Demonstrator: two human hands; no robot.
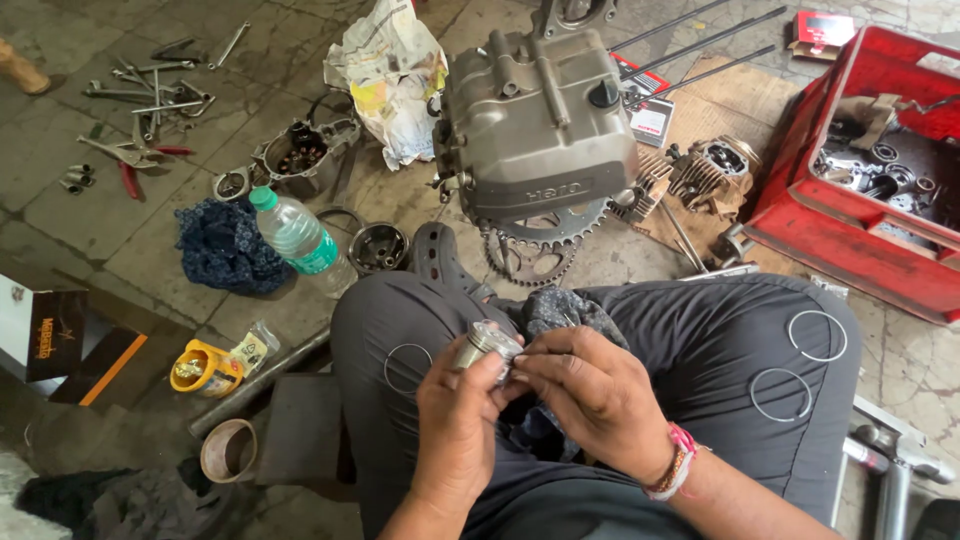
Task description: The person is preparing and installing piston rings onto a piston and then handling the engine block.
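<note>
Left hand (455, 415) grips a small silver metal piston (487, 345) over the lap — right hand (590, 395) pinches its top edge. A red-and-white cardboard box (822, 28) lies beyond the red plastic crate (800, 215).

Piston (485, 345) — bright, smooth metal with a satin sheen, held by the left hand (455, 420) and right hand (590, 395). Thin wire-like metal rings (817, 335) lie on matt grey cloth trousers (720, 330). Engine casing (535, 120) — dull cast metal. Crate (850, 240): glossy red plastic. Bottle (300, 240): clear plastic. Floor (80, 210): rough, stained concrete.
</note>
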